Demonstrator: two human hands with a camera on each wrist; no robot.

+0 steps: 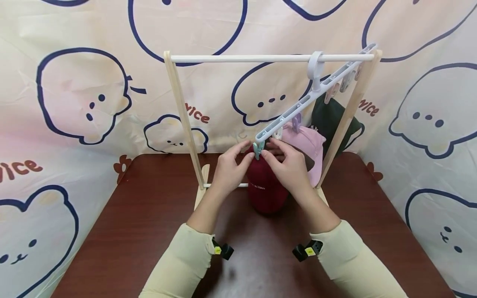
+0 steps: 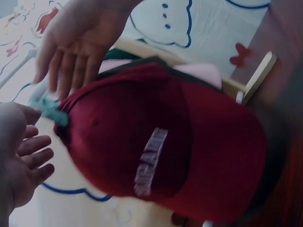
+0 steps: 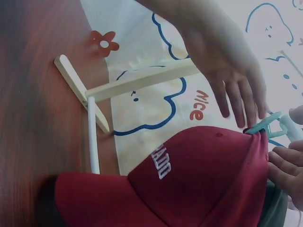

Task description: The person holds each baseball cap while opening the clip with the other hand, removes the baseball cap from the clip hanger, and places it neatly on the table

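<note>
A dark red baseball cap [image 1: 265,186] with white lettering hangs from a teal clothespin [image 1: 258,150] at the near end of a pale clip hanger [image 1: 298,106]. The clothespin [image 3: 265,124] bites the cap's back edge, and the brim points down. My left hand [image 1: 232,165] is on the clothespin's left, thumb and index fingertips right beside it, other fingers loosely extended. On the opposite side my right hand [image 1: 288,163] has its thumb and index fingertips close to the clothespin, its fingers relaxed. Neither hand curls round the cap.
The hanger hooks over a white rod [image 1: 238,58] on a wooden rack [image 1: 183,111]. Behind the red cap hang a pink cap [image 1: 316,145] and a dark green cap [image 1: 328,116]. Several more clothespins [image 1: 332,93] line the hanger. A brown table [image 1: 149,231] lies below; patterned cloth surrounds it.
</note>
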